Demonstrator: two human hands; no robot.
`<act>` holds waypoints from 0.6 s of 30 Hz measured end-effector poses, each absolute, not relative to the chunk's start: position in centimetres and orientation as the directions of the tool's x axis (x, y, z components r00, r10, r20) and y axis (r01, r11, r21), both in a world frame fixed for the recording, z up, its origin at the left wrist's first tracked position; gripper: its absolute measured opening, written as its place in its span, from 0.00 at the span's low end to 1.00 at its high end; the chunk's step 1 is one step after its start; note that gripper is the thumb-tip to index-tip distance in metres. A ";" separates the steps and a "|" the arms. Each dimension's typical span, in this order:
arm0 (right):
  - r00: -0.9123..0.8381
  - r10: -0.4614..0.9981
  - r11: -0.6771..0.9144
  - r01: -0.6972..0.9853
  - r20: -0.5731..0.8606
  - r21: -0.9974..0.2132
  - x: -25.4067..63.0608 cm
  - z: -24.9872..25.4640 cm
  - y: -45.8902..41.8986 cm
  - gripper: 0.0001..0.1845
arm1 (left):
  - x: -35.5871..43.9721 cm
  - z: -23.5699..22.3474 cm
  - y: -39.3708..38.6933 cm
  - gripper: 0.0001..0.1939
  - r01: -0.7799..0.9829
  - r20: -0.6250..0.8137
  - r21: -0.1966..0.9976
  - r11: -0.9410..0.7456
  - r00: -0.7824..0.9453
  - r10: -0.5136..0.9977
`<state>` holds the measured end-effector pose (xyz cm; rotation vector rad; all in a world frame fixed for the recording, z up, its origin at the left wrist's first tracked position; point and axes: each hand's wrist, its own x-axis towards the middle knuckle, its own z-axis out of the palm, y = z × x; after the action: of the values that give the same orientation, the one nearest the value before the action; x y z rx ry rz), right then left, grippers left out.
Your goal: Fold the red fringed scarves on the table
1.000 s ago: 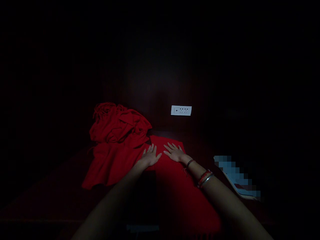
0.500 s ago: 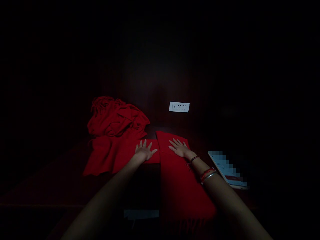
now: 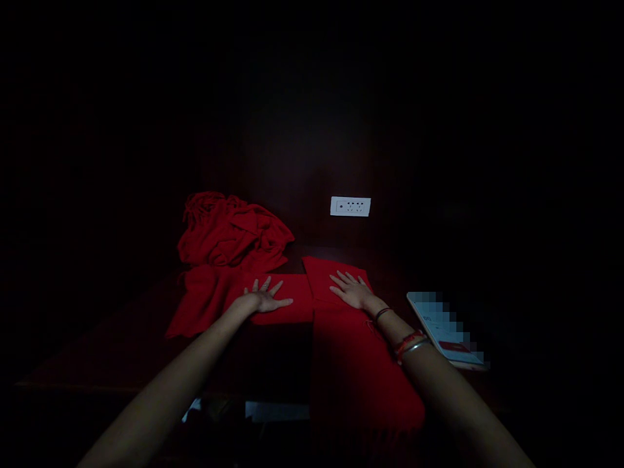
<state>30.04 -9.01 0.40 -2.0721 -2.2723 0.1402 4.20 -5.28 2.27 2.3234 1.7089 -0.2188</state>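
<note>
A long red scarf (image 3: 351, 364) lies on a dark table, bent at a corner near the far edge. One flat strip runs toward me and another runs left into a bunched heap (image 3: 229, 234). My left hand (image 3: 263, 298) lies flat with fingers spread on the leftward strip. At the corner of the scarf my right hand (image 3: 351, 290) rests flat, fingers stretched out. Bracelets circle my right wrist.
A white power socket plate (image 3: 350, 206) is set in the dark wall behind the table. A phone (image 3: 446, 328) lies on the table to the right of my right arm. A pale strip (image 3: 277, 411) shows below the table's near edge. The room is very dark.
My left hand has slid leftward along the scarf, away from my right hand, flattening that strip. The right hand has stayed at the corner.
</note>
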 end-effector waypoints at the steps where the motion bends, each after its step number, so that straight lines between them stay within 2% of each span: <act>1: -0.089 0.996 0.087 0.991 -0.013 -0.107 30.0 0.4 -9.0 0.34 | 4.4 2.2 -5.5 0.43 0.953 -0.243 0.101 -0.287 0.303 0.921; 4: -0.083 0.996 0.085 0.992 0.016 -0.097 29.7 0.4 -9.1 0.33 | 5.8 2.3 -6.2 0.37 0.916 -0.079 0.084 -0.391 0.398 0.914; 6: -0.091 0.994 0.096 0.991 0.063 -0.091 29.6 0.8 -9.4 0.33 | 7.2 2.5 -6.4 0.33 0.866 0.023 0.119 -0.486 0.486 0.873; 9: -0.107 0.989 0.117 0.989 0.106 -0.092 29.8 1.8 -10.2 0.33 | 9.5 2.5 -6.3 0.33 0.793 0.104 0.191 -0.578 0.569 0.816; 11: -0.111 0.993 0.116 0.985 0.048 -0.124 30.1 2.4 -11.1 0.35 | 10.7 2.1 -6.0 0.34 0.756 0.103 0.190 -0.626 0.619 0.779; 14: -0.119 0.988 0.103 0.982 -0.098 -0.155 30.3 2.4 -12.6 0.37 | 11.5 1.0 -5.4 0.35 0.754 -0.004 0.160 -0.637 0.646 0.763; 18: -0.149 0.987 0.141 0.984 -0.067 -0.114 30.3 1.9 -14.3 0.36 | 11.4 0.3 -5.0 0.35 0.752 -0.039 0.156 -0.640 0.652 0.757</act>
<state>30.27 -14.31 1.86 -2.0340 -2.3548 0.2031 11.36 -5.01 0.30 2.7091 1.2473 0.0446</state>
